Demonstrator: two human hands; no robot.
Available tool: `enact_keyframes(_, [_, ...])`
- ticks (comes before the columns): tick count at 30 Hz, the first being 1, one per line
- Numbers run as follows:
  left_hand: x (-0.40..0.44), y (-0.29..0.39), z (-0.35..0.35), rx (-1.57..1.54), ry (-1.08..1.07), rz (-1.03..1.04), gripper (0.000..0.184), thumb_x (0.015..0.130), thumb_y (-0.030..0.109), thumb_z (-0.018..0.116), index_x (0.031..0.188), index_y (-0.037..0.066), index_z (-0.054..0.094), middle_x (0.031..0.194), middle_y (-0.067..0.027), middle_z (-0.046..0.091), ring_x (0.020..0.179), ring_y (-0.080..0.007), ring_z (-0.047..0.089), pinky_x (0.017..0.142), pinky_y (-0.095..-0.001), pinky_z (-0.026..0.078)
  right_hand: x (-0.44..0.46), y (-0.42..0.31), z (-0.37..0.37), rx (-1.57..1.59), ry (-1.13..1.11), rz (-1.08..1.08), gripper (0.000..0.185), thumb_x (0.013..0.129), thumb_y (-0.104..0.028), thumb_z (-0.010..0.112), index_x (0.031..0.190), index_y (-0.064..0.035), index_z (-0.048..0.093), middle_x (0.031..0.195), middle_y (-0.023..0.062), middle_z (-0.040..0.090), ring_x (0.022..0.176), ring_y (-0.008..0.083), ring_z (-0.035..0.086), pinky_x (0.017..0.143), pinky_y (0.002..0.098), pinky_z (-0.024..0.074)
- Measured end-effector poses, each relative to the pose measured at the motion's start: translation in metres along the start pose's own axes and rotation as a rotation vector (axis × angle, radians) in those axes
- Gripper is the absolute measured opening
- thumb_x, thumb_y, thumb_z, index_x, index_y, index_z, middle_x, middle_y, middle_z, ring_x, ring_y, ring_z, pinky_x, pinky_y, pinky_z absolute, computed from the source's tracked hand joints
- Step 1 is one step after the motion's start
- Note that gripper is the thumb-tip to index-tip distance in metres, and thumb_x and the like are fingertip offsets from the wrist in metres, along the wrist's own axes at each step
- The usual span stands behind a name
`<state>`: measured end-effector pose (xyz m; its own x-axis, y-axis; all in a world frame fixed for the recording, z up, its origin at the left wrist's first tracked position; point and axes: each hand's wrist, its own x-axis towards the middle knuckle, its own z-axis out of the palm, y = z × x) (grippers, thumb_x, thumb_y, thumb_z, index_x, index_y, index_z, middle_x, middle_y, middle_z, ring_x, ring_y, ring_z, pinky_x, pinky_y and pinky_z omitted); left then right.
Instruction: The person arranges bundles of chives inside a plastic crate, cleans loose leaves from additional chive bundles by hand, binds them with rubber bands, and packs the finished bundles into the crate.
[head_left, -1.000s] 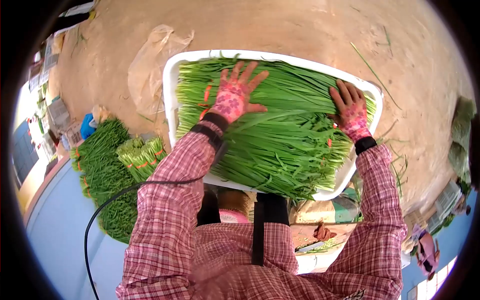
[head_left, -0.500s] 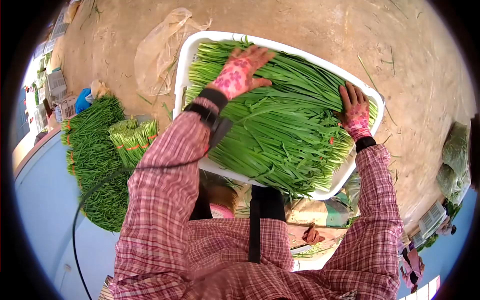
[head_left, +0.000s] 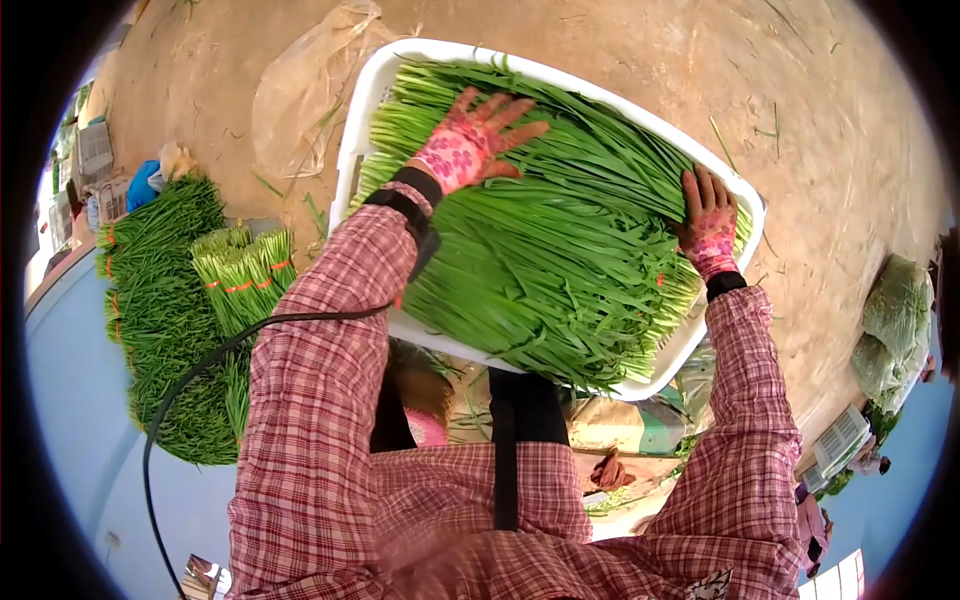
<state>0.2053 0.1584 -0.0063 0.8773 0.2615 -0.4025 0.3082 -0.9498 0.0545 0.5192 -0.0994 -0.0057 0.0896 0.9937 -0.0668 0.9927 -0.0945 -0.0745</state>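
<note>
Brown floor (head_left: 830, 180). Left: banded bundles (head_left: 245, 270). Left hand (head_left: 468, 143): splayed on greens (head_left: 570, 240) in white tray (head_left: 354, 140), gripping nothing. Greens: likely limp, easily bruised; best held by pale stems (head_left: 388, 128). Right hand (head_left: 710, 225): half-bent on greens, hold uncertain.

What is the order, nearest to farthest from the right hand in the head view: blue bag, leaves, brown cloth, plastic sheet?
1. Leaves: in the white tray, right at the right hand.
2. Brown cloth: below the tray in the picture.
3. Plastic sheet: on the ground, beyond the tray's left end.
4. Blue bag: far left, near the piled greens.
</note>
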Motion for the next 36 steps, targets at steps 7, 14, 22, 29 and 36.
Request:
enact_keyframes(7, [-0.145,-0.073,0.015,-0.003,0.173,-0.386,0.072,0.091,0.049,0.061,0.153,0.023,0.034,0.159,-0.0098,0.031,0.147,-0.0335,0.027,0.117,-0.0572,0.018,0.006,-0.008,-0.028,0.026,-0.243,0.058,0.095,0.067,-0.027,0.087,0.148,-0.0135,0.04,0.151,0.0153,0.041,0.137,0.0373,0.04,0.11,0.0503,0.0348])
enact_keyframes(14, [-0.237,0.007,0.035,-0.176,0.271,-0.49,0.068,0.092,0.045,0.061,0.149,0.013,0.042,0.157,-0.014,0.034,0.145,-0.0354,0.03,0.115,-0.0567,0.023,0.058,-0.098,-0.078,0.053,-0.054,0.002,0.089,0.075,-0.038,0.081,0.149,-0.0136,0.039,0.152,0.0185,0.039,0.139,0.0392,0.039,0.112,0.0524,0.0347])
enact_keyframes(22, [-0.319,0.123,0.097,-0.61,0.289,-0.578,0.075,0.086,0.049,0.066,0.149,0.015,0.042,0.161,-0.0142,0.026,0.15,-0.0357,0.02,0.119,-0.0579,0.011,0.164,-0.193,0.023,-0.224,-0.062,-0.138,0.073,0.091,-0.041,0.064,0.153,-0.0152,0.034,0.159,0.0139,0.032,0.146,0.0412,0.025,0.119,0.0519,0.0216])
enact_keyframes(29, [-0.442,0.13,0.179,-0.697,0.254,-0.903,0.061,0.09,0.042,0.067,0.141,0.013,0.051,0.155,-0.015,0.037,0.146,-0.0359,0.029,0.118,-0.0549,0.02,0.174,-0.19,0.007,-0.324,-0.23,-0.088,0.07,0.096,-0.044,0.057,0.155,-0.0168,0.03,0.16,0.0099,0.03,0.148,0.0373,0.022,0.12,0.0504,0.0214])
enact_keyframes(36, [-0.589,0.025,0.252,-0.911,0.209,-1.334,0.044,0.088,0.041,0.066,0.124,0.015,0.065,0.13,-0.0117,0.062,0.133,-0.0331,0.047,0.111,-0.0515,0.031,0.109,-0.39,-0.038,0.657,-0.093,-0.171,0.064,0.078,0.011,0.068,0.139,-0.001,0.05,0.141,0.0167,0.054,0.133,0.0311,0.05,0.114,0.0404,0.0387])
